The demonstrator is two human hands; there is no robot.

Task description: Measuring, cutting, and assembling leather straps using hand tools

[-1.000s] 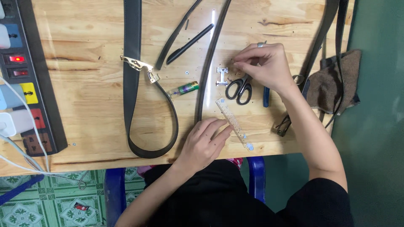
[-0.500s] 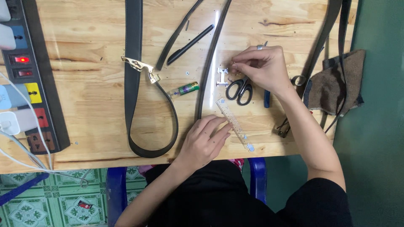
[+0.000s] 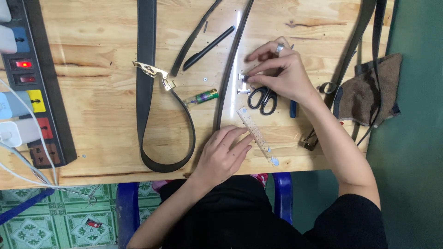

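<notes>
- Barely anything's moved: my right hand (image 3: 281, 74) still pinches the small metal buckle piece (image 3: 242, 84), scissors (image 3: 263, 98) just under my fingers.
- Left hand (image 3: 224, 154) stays flat and open, fingertips on the clear ruler (image 3: 256, 135).

A pale wooden table (image 3: 101, 55) carries a looped black belt (image 3: 146, 92) with a gold buckle (image 3: 154, 74), a thin strap (image 3: 230, 69), a pen (image 3: 208, 48), a small tube (image 3: 203, 97), scissors (image 3: 263, 98), a clear ruler (image 3: 256, 134), a metal clasp (image 3: 242, 84), and a power strip (image 3: 32, 83) at the left edge.
</notes>
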